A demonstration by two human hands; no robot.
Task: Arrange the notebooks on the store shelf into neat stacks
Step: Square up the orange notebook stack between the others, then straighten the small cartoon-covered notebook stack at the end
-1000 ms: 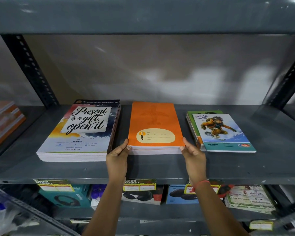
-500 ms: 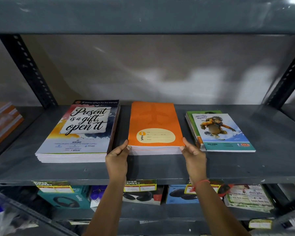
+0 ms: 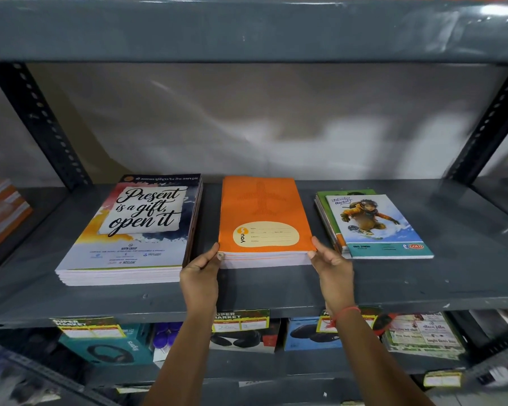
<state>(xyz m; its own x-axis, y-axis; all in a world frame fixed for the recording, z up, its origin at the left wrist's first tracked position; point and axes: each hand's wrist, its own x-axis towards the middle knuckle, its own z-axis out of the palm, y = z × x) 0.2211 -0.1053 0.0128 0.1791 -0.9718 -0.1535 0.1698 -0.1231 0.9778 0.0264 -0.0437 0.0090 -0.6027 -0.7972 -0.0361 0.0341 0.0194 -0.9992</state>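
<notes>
The orange notebook stack (image 3: 264, 222) lies directly ahead of both hands, between them, on the grey metal shelf (image 3: 276, 291). Its long axis runs away from the person, front edge to back wall, so the two hands bracket its short near edge. The left hand (image 3: 199, 276) has its fingers curled against the near left corner, thumb at the stack's side; the right hand (image 3: 333, 269) mirrors it at the near right corner, fingertips touching the cover edge. Each hand is closed lightly on its corner; together they pinch the stack from both sides without lifting it. Both hands sit equally near, so neither leads.

To the left of the left hand, just beside it, rests the taller "Present is a gift, open it" notebook stack (image 3: 135, 230), its edges fairly even. To the right of the right hand, close by, is the adventure-cover notebook stack (image 3: 376, 227), whose books fan out unevenly, a green cover peeking out behind the top one.

The next move probably calls for a squeeze inward and a push straight away along the long axis to square the pages.
</notes>
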